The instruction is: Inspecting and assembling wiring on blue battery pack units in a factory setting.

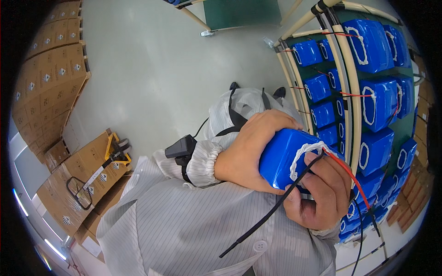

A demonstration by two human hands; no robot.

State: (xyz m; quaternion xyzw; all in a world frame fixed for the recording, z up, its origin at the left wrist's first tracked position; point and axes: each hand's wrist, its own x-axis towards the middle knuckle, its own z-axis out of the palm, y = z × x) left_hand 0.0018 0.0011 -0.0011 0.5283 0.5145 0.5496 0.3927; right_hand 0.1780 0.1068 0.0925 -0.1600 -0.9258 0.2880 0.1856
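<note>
A blue-wrapped battery pack is held in front of my body, tilted, with a ring of white sealant on its end face. My left hand wraps around the pack from the left side. Against the end face, my right hand has its fingers curled, with the thumb at the lower edge; its exact grip is partly hidden. A black wire leaves the pack, crosses the right fingertips and hangs down to the left. A red wire runs over the right fingers to the right.
On my right stands a tube-framed rack with green shelves holding many similar blue packs. Stacked cartons stand at the left, with a yellow pallet jack by more boxes. Another green-topped cart is ahead on the grey floor.
</note>
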